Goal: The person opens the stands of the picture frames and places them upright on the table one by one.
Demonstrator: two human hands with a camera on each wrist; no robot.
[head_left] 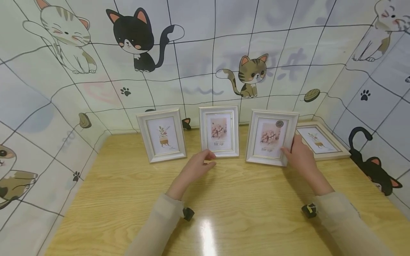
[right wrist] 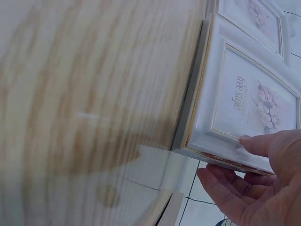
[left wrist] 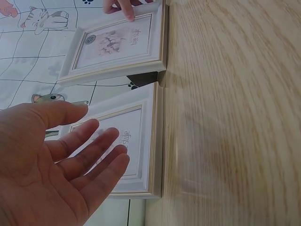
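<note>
My right hand (head_left: 302,159) grips the right-hand edge of a white picture frame (head_left: 272,137) with a pink flower print and a round dark sticker. In the right wrist view the thumb (right wrist: 257,144) lies on the frame's front, the other fingers behind its side. The frame stands leaning back. Near the lower left corner of the middle picture frame (head_left: 219,133), also with a flower print, is my left hand (head_left: 194,170). The left wrist view shows its fingers (left wrist: 89,157) loosely spread, holding nothing, in front of that frame.
To the left stands another white picture frame (head_left: 162,137) with a potted-plant print. A similar lighter frame (head_left: 323,140) lies flat at the right, behind my right hand. Cat-patterned wall covering (head_left: 198,64) rises behind the wooden table (head_left: 243,209).
</note>
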